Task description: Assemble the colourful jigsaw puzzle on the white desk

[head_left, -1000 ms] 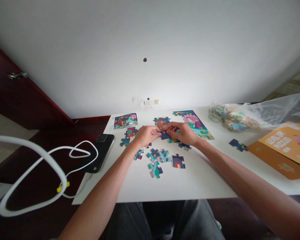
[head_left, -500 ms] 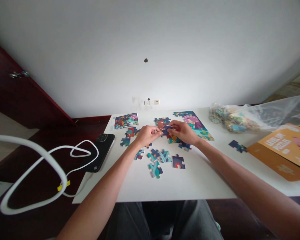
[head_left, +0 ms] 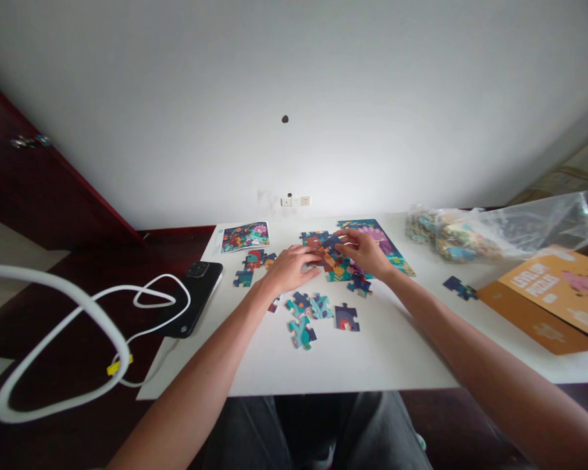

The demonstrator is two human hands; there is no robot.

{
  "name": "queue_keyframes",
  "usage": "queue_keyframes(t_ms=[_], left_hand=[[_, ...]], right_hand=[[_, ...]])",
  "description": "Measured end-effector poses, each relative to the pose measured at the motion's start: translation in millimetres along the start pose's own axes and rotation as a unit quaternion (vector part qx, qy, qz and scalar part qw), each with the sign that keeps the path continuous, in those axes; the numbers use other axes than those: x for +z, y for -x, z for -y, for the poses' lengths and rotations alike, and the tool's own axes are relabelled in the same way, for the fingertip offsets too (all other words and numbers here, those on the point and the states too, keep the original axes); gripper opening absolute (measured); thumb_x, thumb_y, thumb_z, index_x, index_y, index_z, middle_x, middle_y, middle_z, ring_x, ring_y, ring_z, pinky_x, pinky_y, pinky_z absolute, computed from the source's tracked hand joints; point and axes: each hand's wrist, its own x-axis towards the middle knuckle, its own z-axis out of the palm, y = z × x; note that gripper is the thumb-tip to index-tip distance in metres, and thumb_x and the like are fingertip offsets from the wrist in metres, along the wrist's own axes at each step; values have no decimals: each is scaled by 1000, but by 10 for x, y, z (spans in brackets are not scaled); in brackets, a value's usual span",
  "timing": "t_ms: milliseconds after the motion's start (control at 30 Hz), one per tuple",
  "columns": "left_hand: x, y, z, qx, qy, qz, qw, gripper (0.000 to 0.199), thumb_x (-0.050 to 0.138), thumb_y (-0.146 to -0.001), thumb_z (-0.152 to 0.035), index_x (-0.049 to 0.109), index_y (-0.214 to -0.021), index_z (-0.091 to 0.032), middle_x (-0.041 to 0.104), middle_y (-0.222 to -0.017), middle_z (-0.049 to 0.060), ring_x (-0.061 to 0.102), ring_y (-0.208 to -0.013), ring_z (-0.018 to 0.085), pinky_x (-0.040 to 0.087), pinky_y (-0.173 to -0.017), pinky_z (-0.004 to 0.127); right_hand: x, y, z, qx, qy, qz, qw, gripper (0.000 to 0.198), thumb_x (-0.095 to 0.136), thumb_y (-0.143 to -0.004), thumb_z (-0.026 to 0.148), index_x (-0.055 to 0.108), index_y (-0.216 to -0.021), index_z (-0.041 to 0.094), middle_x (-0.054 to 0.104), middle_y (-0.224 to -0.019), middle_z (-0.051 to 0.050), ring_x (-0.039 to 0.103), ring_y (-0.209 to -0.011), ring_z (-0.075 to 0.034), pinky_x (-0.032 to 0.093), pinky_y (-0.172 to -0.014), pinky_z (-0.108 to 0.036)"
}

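Observation:
My right hand (head_left: 363,251) pinches a dark blue puzzle piece (head_left: 331,244) by its right side, over the middle of the table. Beneath and around it lies a joined patch of puzzle (head_left: 337,270) with brown, yellow and teal parts. My left hand (head_left: 294,266) is low over the patch's left edge, fingers loosely stretched with the thumb apart; the fingertips reach the brown part. Nearer to me are several loose pieces, including a teal one (head_left: 302,333) and a dark one with a red shape (head_left: 347,318). A bigger joined section with a purple figure (head_left: 387,241) is partly behind my right hand.
The picture sheet (head_left: 245,236) lies at the back left, near small joined pieces (head_left: 244,279). A black phone (head_left: 196,297) with a white cable (head_left: 61,277) sits at the left edge. To the right are a plastic bag of pieces (head_left: 465,235), an orange box (head_left: 543,307) and a loose piece (head_left: 459,287).
The dark blue piece, held by both hands before, is now in my right hand alone, tilted up slightly. My left hand's pinch has loosened and its fingers have spread lower.

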Motion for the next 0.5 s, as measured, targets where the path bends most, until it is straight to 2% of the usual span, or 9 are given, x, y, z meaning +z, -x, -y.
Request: queue_keyframes(t_ms=[167, 300, 400, 500], left_hand=[[21, 8, 19, -4, -1, 10, 1000, 32, 66, -96, -36, 72, -126, -28, 69, -137, 2, 59, -133, 23, 43, -117, 39], [26, 14, 29, -10, -9, 16, 1000, 33, 65, -96, -39, 72, -126, -26, 69, -137, 4, 60, -132, 24, 44, -116, 41], [23, 18, 31, -13, -13, 19, 1000, 35, 65, -96, -41, 72, -126, -24, 67, -139, 5, 60, -131, 25, 44, -116, 42], [-2, 17, 10, -14, -10, 20, 1000, 34, 66, -96, -41, 72, -125, -25, 68, -138, 6, 61, -129, 25, 45, -115, 43]], right_hand=[[-43, -22, -78, 9, 24, -25, 999, 38, 77, -78, 47, 65, -103, 21, 77, -93, -7, 73, -76, -22, 58, -69, -35], [-178, -85, -186, 8, 82, -73, 994, 36, 77, -77, 46, 66, -101, 21, 77, -86, -6, 71, -74, -22, 54, -64, -32], [-291, -130, -270, 34, 113, -98, 988, 36, 77, -74, 46, 67, -97, 20, 76, -81, -5, 68, -69, -20, 50, -59, -29], [-365, -144, -305, 66, 130, -79, 986, 36, 78, -71, 48, 67, -91, 19, 74, -72, -3, 63, -60, -16, 45, -51, -26]])
